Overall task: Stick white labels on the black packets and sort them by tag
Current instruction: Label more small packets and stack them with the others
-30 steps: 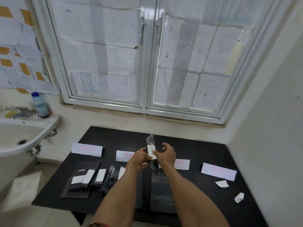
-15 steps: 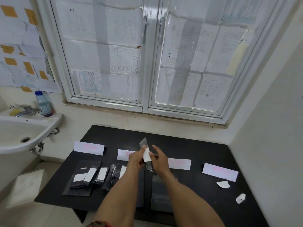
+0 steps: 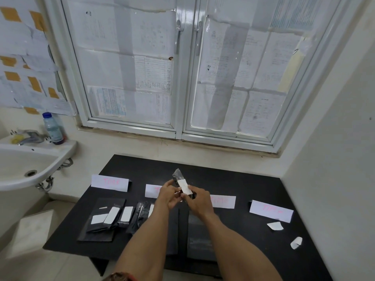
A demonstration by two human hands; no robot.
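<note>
Currently: black table, four tags in a row across it. Labelled packets piled just in front of the leftmost tag. Left hand and right hand both grip one packet above mid-table, white label on its face.

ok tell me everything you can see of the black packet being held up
The black packet is a slim, glossy pouch, plastic by its look, with a crinkled top end. It is held in the air above the table, upright but tilted, its top leaning left. A white label lies lengthwise on its front face. The left hand grips its left side and the right hand pinches it at the label's lower right. Its lower end is mostly hidden by the fingers.
</note>
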